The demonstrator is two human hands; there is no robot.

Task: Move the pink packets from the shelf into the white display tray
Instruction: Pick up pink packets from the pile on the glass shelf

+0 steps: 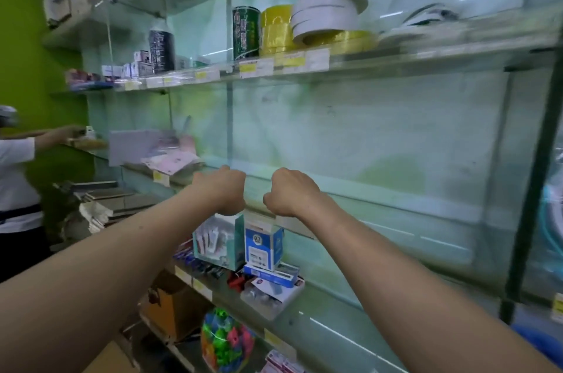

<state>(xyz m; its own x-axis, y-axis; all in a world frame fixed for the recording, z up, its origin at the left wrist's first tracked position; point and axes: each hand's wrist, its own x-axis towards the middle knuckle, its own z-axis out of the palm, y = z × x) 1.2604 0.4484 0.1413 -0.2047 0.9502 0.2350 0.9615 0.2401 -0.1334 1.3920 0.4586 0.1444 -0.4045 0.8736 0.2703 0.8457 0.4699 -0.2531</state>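
Note:
My left hand [224, 190] and my right hand [289, 193] are held side by side in front of the middle glass shelf [350, 190], fingers curled under, backs toward me. Whether they hold something is hidden by the wrists. Pink packets [173, 161] lie flat on that shelf to the left of my left hand, a short way off. Behind them leans a pale flat card or tray-like sheet [134, 145], blurred. I cannot make out a white display tray with certainty.
The upper shelf holds yellow and white tape rolls [323, 13] and dark tins [246, 33]. Below my hands stand a teal box of packets [217, 240] and blue boxes [263, 246]. A cardboard box [170, 305] and colourful toys [227, 342] sit lower. Another person [18, 177] reaches at far left.

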